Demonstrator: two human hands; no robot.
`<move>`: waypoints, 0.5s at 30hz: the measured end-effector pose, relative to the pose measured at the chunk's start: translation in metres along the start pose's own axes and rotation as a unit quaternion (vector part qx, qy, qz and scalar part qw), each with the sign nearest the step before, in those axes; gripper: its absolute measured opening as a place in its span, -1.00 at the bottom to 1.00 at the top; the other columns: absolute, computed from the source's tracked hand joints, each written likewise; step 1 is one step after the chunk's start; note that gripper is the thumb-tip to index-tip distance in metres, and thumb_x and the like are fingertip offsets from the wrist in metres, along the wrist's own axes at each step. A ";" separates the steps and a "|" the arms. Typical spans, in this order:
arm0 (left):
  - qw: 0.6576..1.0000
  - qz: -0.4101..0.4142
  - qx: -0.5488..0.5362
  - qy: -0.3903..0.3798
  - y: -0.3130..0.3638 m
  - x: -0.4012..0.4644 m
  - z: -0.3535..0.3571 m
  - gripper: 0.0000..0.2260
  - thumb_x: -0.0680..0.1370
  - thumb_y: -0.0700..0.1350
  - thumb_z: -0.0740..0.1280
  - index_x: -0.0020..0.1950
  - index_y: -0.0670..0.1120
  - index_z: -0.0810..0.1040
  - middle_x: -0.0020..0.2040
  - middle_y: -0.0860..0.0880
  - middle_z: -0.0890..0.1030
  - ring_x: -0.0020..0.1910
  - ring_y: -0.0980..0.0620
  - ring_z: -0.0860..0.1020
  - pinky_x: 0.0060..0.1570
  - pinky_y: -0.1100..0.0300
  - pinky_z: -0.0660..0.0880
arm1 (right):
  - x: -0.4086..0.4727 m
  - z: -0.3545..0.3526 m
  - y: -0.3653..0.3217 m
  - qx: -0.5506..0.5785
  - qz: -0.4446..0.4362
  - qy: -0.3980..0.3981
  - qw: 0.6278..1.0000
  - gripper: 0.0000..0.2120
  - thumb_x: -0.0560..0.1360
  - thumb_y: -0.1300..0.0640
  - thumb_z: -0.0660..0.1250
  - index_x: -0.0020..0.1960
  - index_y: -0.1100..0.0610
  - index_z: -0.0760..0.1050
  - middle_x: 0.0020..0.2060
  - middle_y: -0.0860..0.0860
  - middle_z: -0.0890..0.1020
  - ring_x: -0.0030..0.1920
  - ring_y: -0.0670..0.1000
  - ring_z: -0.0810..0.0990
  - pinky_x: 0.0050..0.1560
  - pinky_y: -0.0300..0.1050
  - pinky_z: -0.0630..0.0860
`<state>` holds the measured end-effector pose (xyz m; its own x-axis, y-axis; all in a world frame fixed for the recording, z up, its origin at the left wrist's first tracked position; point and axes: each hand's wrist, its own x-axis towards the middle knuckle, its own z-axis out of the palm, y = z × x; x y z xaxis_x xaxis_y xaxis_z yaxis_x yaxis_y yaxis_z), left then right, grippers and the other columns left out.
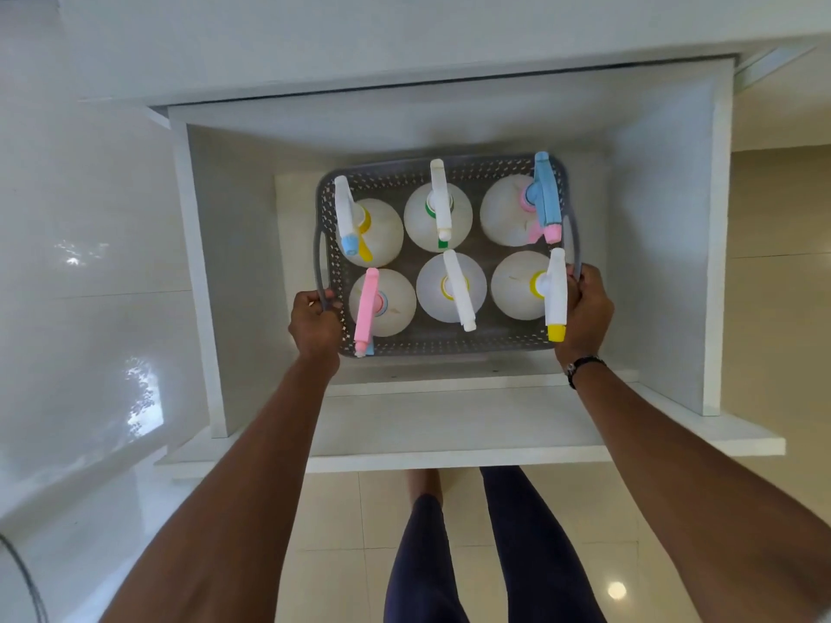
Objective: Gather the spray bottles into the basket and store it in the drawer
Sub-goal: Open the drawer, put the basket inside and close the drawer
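The left hand [314, 328] and the right hand [583, 314] each grip a side handle of the gray basket [445, 346]. Between the hands, six spray bottles [451, 287] stand in it, inside the open white drawer [202, 263].

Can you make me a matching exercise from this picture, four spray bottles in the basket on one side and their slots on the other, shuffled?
Things:
1. bottle with the pink spray head
2. bottle with the blue spray head
3. bottle with the yellow nozzle tip
4. bottle with the green nozzle tip

Places in the basket:
A. far row, middle
B. near row, by the left hand
C. far row, right corner
D. near row, by the right hand

Pairs: 1-B, 2-C, 3-D, 4-A
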<state>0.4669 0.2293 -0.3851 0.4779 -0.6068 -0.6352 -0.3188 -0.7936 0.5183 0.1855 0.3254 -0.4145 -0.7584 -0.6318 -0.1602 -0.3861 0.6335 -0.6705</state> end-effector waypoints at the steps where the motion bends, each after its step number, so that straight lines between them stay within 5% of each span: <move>1: 1.000 0.001 0.002 0.000 -0.001 0.001 0.002 -0.82 0.49 -0.29 0.34 0.07 -0.15 0.55 -0.01 -0.08 0.63 -0.10 0.00 0.55 0.08 0.04 0.57 | 0.001 0.001 0.003 0.002 0.000 0.001 1.000 -0.85 0.58 0.29 0.19 0.00 0.32 0.52 -0.29 0.06 0.53 -0.27 0.02 0.47 -0.31 -0.25 0.25; 15: 1.000 0.016 0.018 -0.002 -0.015 0.006 0.020 -0.80 0.52 -0.26 0.35 0.14 -0.19 0.51 -0.02 -0.02 0.55 -0.08 0.02 0.51 -0.12 0.21 0.47 | 0.006 0.008 0.022 0.004 0.009 -0.025 1.000 -0.85 0.60 0.23 0.18 0.00 0.30 0.47 -0.29 0.06 0.50 -0.27 0.04 0.45 -0.31 -0.22 0.27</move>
<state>0.4584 0.2367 -0.4079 0.4642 -0.6327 -0.6198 -0.3635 -0.7742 0.5181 0.1768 0.3324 -0.4355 -0.7377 -0.6420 -0.2087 -0.3683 0.6419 -0.6725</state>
